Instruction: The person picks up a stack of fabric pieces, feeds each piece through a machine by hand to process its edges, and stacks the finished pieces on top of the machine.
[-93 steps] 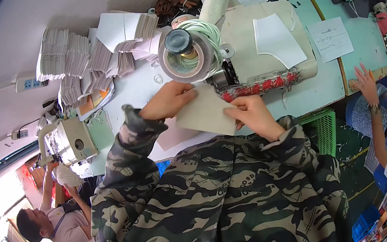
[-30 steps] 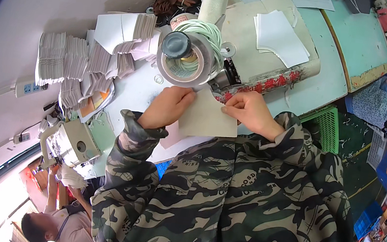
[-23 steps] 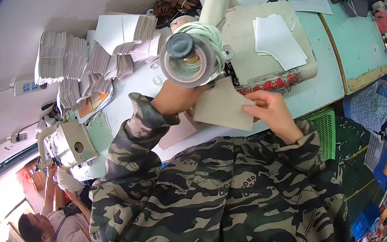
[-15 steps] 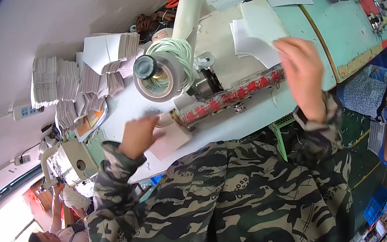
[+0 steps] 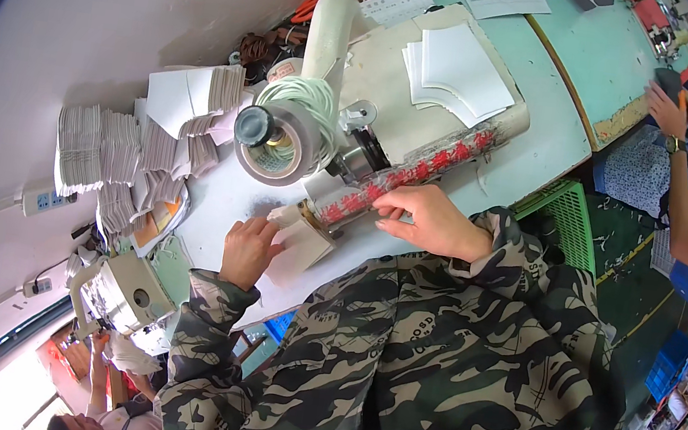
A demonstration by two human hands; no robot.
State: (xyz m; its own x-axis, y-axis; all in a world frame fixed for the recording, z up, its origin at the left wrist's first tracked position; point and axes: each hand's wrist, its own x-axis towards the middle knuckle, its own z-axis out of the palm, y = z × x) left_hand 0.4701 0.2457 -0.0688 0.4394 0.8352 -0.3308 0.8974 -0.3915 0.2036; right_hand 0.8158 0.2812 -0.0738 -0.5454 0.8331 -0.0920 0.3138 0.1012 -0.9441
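Both my hands have parted: my left hand [image 5: 247, 247] now presses flat on the cream piece [image 5: 298, 244] at seven o'clock, while my right hand [image 5: 429, 221], back from the pile, rests open-fingered on the red-flecked roller [image 5: 421, 169]. One sheet looks added to the white stack [image 5: 456, 74] at one o'clock, so the next piece seems ready for feeding.

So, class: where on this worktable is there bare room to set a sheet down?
Bare white table lies between the tape roll and the left hand. Another patch lies right of the red-printed edge, toward the green crate. The far left is crowded with paper stacks.
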